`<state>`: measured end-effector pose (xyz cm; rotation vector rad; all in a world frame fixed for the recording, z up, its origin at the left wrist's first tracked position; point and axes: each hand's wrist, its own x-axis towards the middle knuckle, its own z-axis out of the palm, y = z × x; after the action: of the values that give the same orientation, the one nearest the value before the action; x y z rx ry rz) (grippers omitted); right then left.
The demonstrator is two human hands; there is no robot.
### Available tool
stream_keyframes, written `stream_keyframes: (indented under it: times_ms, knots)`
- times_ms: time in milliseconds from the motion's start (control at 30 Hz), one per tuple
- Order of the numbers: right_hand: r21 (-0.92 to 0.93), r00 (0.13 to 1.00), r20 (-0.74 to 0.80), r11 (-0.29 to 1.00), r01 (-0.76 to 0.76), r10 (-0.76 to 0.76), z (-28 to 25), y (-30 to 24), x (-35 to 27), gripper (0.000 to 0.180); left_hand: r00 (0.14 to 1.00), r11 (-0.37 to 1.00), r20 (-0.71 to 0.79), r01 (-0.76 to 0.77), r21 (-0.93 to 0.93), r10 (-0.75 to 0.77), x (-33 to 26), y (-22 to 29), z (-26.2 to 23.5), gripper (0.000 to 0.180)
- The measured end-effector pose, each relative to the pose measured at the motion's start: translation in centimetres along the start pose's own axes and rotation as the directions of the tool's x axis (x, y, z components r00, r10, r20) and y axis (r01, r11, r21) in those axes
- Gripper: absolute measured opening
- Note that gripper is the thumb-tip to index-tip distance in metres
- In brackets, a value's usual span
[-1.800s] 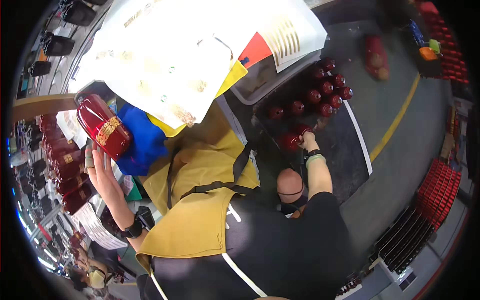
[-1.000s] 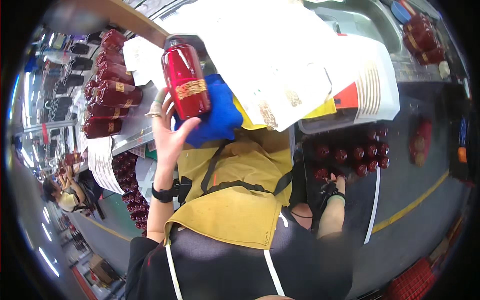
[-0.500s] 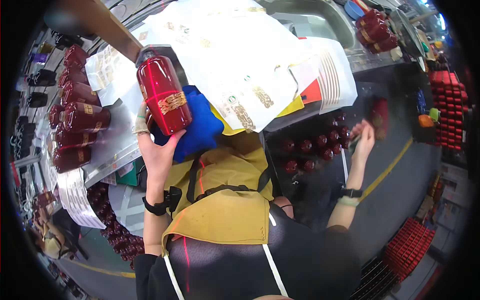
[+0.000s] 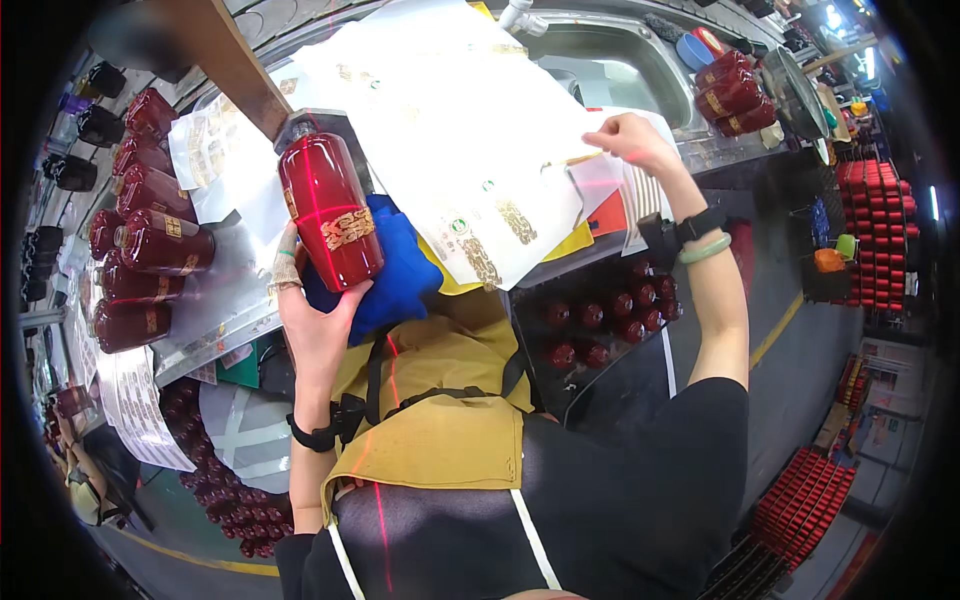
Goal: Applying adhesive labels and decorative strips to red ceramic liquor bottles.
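My left hand [image 4: 318,325] is wrapped round the lower end of a glossy dark red bottle [image 4: 325,190] with a gold decal. The bottle lies tilted over a blue cloth [image 4: 405,255], its neck against a dark block below a wooden bar [image 4: 225,60]. Thin red light lines cross its surface. Over the white decal sheets [image 4: 450,130], my right hand [image 4: 635,145] has thumb and fingers pinched beside a torn, curled edge of the top sheet. Whatever sits between those fingertips is too small to make out.
Several red bottles [image 4: 160,240] stand along the left of the metal bench. A steel sink [image 4: 610,75] lies beyond the sheets, more bottles [image 4: 733,95] to its right. Below the bench edge sits a dark crate of bottles [image 4: 620,305]. Stacked red racks [image 4: 878,235] are far right.
My right hand has swung from above the floor at the right up and left to the decal sheets. My left hand still holds the bottle in about the same place.
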<state>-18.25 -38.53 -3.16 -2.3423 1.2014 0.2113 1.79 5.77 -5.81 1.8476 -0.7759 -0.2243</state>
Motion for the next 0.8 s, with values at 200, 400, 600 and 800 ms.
stream_keyframes:
  times_ms: [200, 400, 600, 800]
  knots:
    - [0.069, 0.979, 0.167, 0.992, 0.105, -0.115, 3.9, -1.0, -2.4, 0.043, 0.999, 0.998, 0.019, -0.04, 0.044, 0.04, 0.3, -0.4, 0.1, 0.097]
    - [0.074, 0.957, 0.287, 0.995, -0.071, 0.046, -1.9, -1.3, -1.8, 0.038, 0.994, 0.996, 0.107, 0.017, -0.086, -0.008, 0.6, -0.3, -0.8, 0.106]
    - [0.158, 0.968, -0.251, 0.987, 0.036, 0.005, -14.6, -4.4, -3.4, 0.032, 0.995, 0.98, 0.102, 0.027, -0.199, -0.006, 0.9, -0.9, -1.3, 0.079]
    - [0.088, 0.863, -0.477, 0.968, 0.235, -0.166, -19.0, -5.8, -6.6, 0.031, 0.996, 0.995, 0.061, -0.059, -0.075, 0.064, 0.8, -0.8, -1.1, 0.065]
